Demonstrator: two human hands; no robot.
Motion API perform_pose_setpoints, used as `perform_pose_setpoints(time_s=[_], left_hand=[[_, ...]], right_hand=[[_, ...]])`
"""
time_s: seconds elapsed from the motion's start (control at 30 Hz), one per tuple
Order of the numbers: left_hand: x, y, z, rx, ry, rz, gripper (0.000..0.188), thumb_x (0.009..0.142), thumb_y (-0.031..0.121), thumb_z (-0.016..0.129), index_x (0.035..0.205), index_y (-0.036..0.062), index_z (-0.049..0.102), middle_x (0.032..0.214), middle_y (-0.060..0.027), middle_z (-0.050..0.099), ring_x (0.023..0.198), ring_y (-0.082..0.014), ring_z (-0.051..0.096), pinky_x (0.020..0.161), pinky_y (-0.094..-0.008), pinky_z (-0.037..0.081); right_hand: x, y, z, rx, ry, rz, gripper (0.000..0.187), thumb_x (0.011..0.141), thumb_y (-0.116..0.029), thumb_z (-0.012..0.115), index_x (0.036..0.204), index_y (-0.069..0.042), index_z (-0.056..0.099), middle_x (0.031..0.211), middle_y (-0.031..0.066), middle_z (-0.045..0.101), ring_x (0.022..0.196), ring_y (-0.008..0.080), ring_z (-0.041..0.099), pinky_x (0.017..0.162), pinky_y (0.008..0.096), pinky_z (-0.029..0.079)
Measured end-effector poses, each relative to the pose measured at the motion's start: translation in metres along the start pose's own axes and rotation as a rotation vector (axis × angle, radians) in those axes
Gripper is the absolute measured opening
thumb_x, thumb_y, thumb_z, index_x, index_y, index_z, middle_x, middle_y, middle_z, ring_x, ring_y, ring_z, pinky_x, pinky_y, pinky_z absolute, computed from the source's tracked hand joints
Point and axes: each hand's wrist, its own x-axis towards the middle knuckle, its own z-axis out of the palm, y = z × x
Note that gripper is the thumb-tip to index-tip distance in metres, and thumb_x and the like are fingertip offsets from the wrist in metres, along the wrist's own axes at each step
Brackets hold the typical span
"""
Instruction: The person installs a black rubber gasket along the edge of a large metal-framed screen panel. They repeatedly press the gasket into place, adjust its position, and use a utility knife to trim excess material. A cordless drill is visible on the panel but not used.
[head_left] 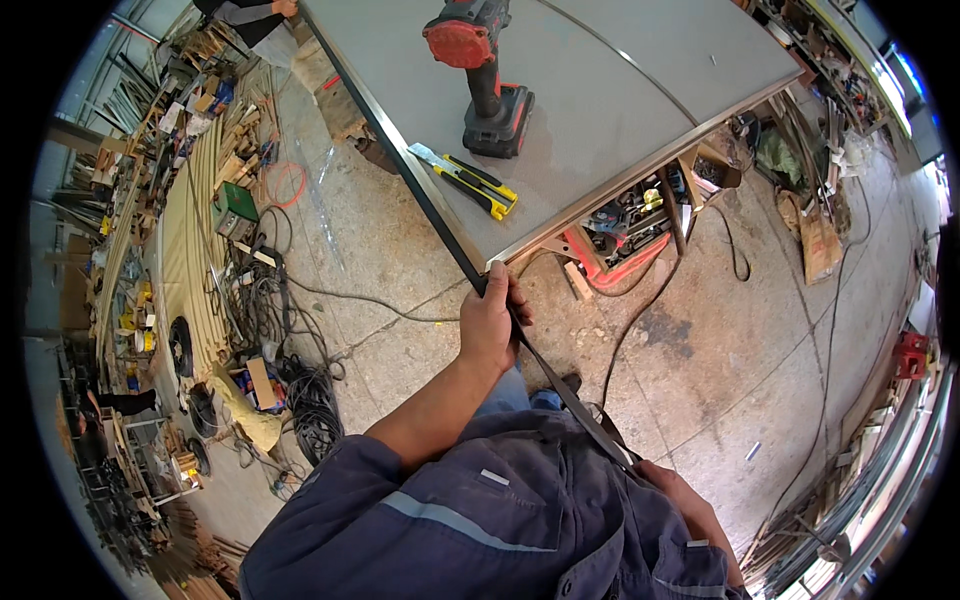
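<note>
A long black strip (572,398) runs along the left edge of a grey panel (590,120) and past its near corner, back toward my body. At that corner my left hand (488,325) is closed around the strip, thumb on top near the panel's edge. By my right side, my right hand (668,482) grips the strip farther along; its fingers are partly hidden. On the panel lie a yellow-and-black utility knife (478,188), blade out toward the left edge, and a red-and-black cordless drill (484,85) standing on its battery.
Beneath the panel sits a red tool box (625,262) full of tools. Cables (650,330) cross the concrete floor. Timber, coiled black cable (315,405) and a green machine (234,212) line the left. Another person's hand (285,8) is at the panel's far left end.
</note>
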Motion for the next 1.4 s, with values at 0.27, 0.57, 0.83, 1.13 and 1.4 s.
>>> perform_pose_setpoints(time_s=[0.27,0.57,0.83,1.13,1.4], left_hand=[[0.006,0.006,0.001,0.029,0.043,0.029,0.034,0.09,0.04,0.054,0.08,0.0077,0.05,0.062,-0.0006,0.047,0.05,-0.0139,0.049,0.046,-0.0277,0.041],[-0.001,0.003,0.008,0.0,0.055,0.044,0.033,0.091,0.039,0.054,0.078,0.0084,0.05,0.062,-0.0007,0.047,0.049,-0.0128,0.047,0.045,-0.0272,0.041],[0.001,0.005,0.007,-0.068,0.055,0.007,0.035,0.09,0.041,0.054,0.078,0.0086,0.05,0.062,-0.0001,0.048,0.049,-0.0125,0.048,0.046,-0.026,0.041],[0.004,0.01,0.005,-0.051,0.038,-0.052,0.034,0.087,0.043,0.057,0.084,0.011,0.047,0.065,0.0013,0.046,0.054,-0.0116,0.046,0.05,-0.0259,0.041],[-0.003,0.009,0.009,-0.009,0.035,-0.006,0.034,0.088,0.043,0.056,0.085,0.0099,0.046,0.065,0.0004,0.046,0.055,-0.0124,0.047,0.05,-0.0262,0.041]], right_hand=[[0.007,-0.042,-0.004,-0.213,0.028,-0.086,0.035,0.083,-0.021,0.052,0.113,-0.003,0.053,0.106,0.0172,0.061,0.102,0.0287,0.059,0.086,0.0337,0.044],[0.019,-0.045,-0.005,-0.069,-0.017,-0.191,0.035,0.085,-0.018,0.053,0.116,-0.003,0.053,0.108,0.0156,0.061,0.102,0.0259,0.059,0.087,0.0322,0.043],[0.021,-0.046,-0.004,-0.139,-0.075,-0.117,0.028,0.082,-0.016,0.052,0.106,-0.002,0.057,0.096,0.0171,0.064,0.09,0.028,0.062,0.078,0.034,0.045],[0.023,-0.03,-0.007,-0.186,-0.038,-0.194,0.025,0.082,-0.017,0.052,0.102,-0.003,0.059,0.091,0.0161,0.064,0.086,0.0267,0.062,0.073,0.033,0.046],[0.033,-0.026,-0.004,-0.664,0.267,-0.53,0.025,0.072,-0.02,0.056,0.091,-0.005,0.06,0.07,0.012,0.056,0.07,0.0311,0.056,0.061,0.0388,0.044]])
